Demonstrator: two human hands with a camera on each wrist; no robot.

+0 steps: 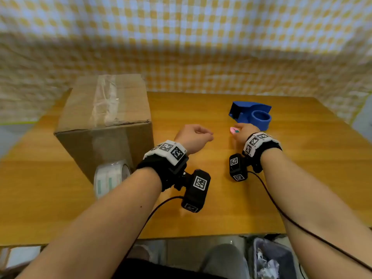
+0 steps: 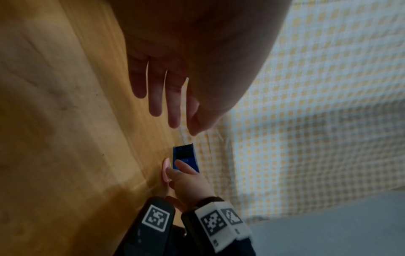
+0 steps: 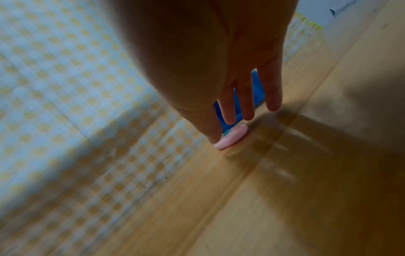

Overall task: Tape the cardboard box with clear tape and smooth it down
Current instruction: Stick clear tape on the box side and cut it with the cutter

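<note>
A cardboard box (image 1: 104, 121) stands at the table's left, with wrinkled clear tape (image 1: 104, 99) along its top seam. A roll of clear tape (image 1: 109, 178) leans against the box's near face, beside my left forearm. My left hand (image 1: 206, 135) hovers over mid-table and holds nothing; in the left wrist view its fingers (image 2: 163, 104) hang straight. My right hand (image 1: 238, 130) reaches a small pink object (image 1: 233, 129) lying on the table. Its fingers (image 3: 246, 107) are straight, and the thumb touches the pink object (image 3: 233, 136).
A blue tape dispenser (image 1: 251, 115) sits just behind my right hand, its toothed edge (image 2: 183, 145) visible from the left wrist. The wooden table (image 1: 221, 198) is backed by a yellow checked cloth (image 1: 201, 47). A bin with crumpled paper (image 1: 269, 260) stands below the front edge.
</note>
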